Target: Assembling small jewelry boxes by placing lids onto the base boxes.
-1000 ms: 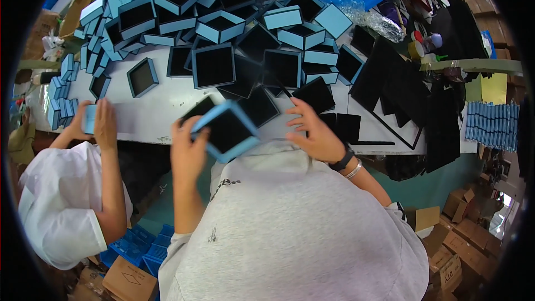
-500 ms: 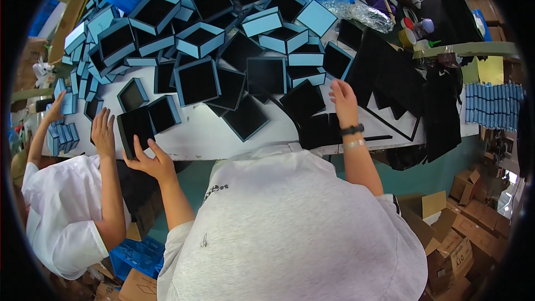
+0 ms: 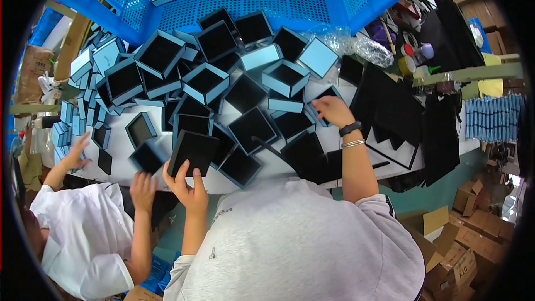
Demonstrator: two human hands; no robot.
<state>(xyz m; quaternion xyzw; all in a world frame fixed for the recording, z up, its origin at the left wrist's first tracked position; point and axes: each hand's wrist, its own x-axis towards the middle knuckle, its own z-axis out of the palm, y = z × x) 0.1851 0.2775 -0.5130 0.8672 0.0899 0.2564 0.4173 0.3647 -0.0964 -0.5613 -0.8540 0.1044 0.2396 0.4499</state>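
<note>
Left hand, lower half left of centre, is filled: black panel (image 3: 195, 147) is held by its lower edge in the left hand (image 3: 192, 194), sitting just above the fingers in the frame. Panel's back is hidden; thickness can't be made out. Small blue box (image 3: 149, 158) just left is motion-blurred, near a co-worker's hand (image 3: 143, 190). Right hand (image 3: 337, 112), right of centre, is curled at an open box (image 3: 330, 92); fingertips partly hidden, contact or grip can't be told. Blue basket (image 3: 200, 8) is cut off by the upper edge.
</note>
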